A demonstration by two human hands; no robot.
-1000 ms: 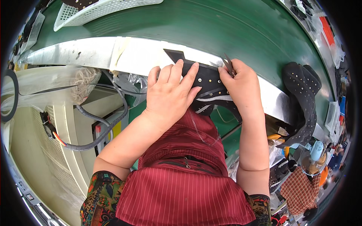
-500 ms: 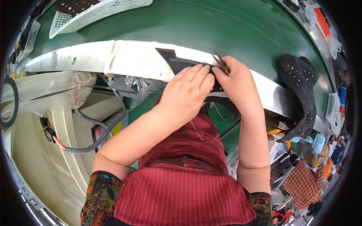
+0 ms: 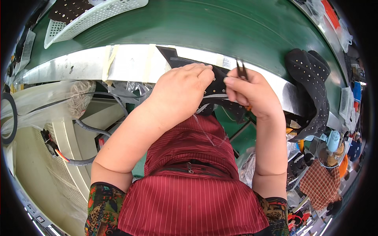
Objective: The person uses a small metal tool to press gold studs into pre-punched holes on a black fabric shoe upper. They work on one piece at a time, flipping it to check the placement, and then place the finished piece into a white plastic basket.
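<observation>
A black strip of material with small metal studs (image 3: 219, 87) lies over the metal edge in front of me, and part of it hangs toward my lap. My left hand (image 3: 183, 84) is closed on this strip, its fingers bent together over the top; the thumb is hidden. Just right of it, my right hand (image 3: 252, 89) grips what look like thread snips (image 3: 241, 71), with two dark pointed blades sticking up and a bit of orange below the fingers. The blades are slightly blurred and stand apart from the strip.
Beyond the metal edge (image 3: 130, 63) runs a green work surface (image 3: 189, 23). A white perforated basket (image 3: 94, 21) stands at far left. More black studded material (image 3: 309, 78) drapes over the edge at right. A clear bag (image 3: 43, 100) and grey cable (image 3: 88, 126) are at left.
My right hand has drawn away to the right from my left hand, and the blades now point upward. My left hand has shifted slightly left, baring more studs on the strip.
</observation>
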